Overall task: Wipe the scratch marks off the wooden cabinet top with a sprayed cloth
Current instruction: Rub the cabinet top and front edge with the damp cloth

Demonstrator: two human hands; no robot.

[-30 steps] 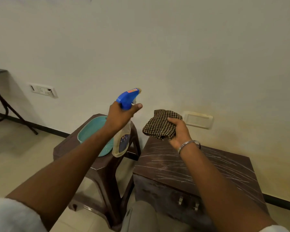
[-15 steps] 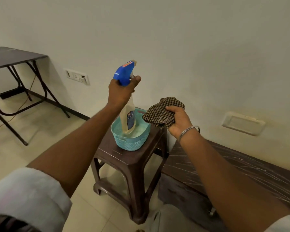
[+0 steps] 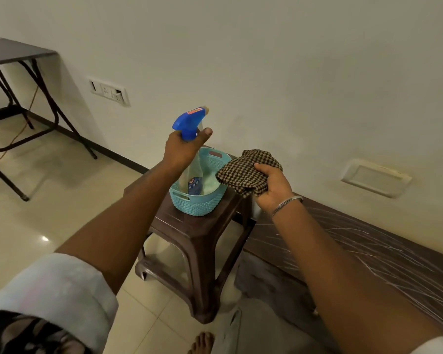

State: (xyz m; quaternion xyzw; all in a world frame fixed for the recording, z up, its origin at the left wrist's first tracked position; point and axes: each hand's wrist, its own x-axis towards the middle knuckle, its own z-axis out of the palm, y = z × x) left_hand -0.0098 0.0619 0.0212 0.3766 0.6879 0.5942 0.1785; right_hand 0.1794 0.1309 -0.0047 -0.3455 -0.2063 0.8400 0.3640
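Note:
My left hand (image 3: 183,148) grips the neck of a spray bottle (image 3: 189,123) with a blue trigger head. The bottle's clear body reaches down into a light blue basket (image 3: 197,203). My right hand (image 3: 273,186) holds a bunched brown checked cloth (image 3: 243,172) just right of the basket, above the gap between stool and cabinet. The dark wooden cabinet top (image 3: 368,254), covered in pale scratch marks, runs along the wall at the right, below my right forearm.
The basket stands on a dark brown plastic stool (image 3: 197,238) left of the cabinet. A folding table (image 3: 13,54) stands at the far left on the tiled floor. Wall sockets (image 3: 110,92) and a blank plate (image 3: 375,177) sit on the wall. My bare foot (image 3: 202,343) shows at the bottom.
The view has swung left, away from the cabinet and toward the stool. My left hand has lowered the spray bottle into the basket. My right hand keeps the cloth beside it.

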